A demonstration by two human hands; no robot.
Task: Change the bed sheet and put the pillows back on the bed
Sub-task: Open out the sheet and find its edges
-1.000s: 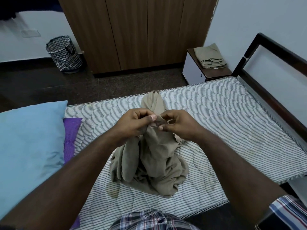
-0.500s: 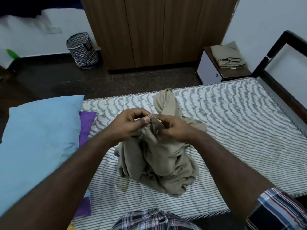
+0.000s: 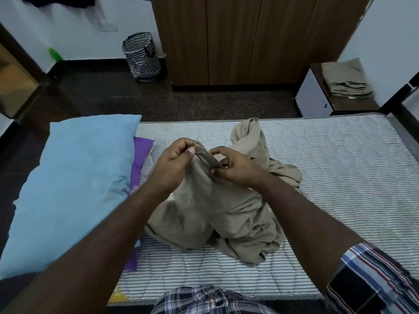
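Observation:
A crumpled beige bed sheet lies bunched in the middle of the bare striped mattress. My left hand pinches an edge of the sheet between thumb and fingers and lifts it. My right hand pinches the same edge a little to the right. A light blue pillow lies at the left end of the mattress, partly over a purple pillow.
A wooden wardrobe stands beyond the bed. A zigzag-patterned laundry basket sits on the dark floor at its left. A bedside table at the back right carries a folded beige cloth. The dark bed frame rises at the right.
The view has swung left, so the pillow shows more fully. Both hands have kept their pinch on the sheet edge and moved slightly apart along it.

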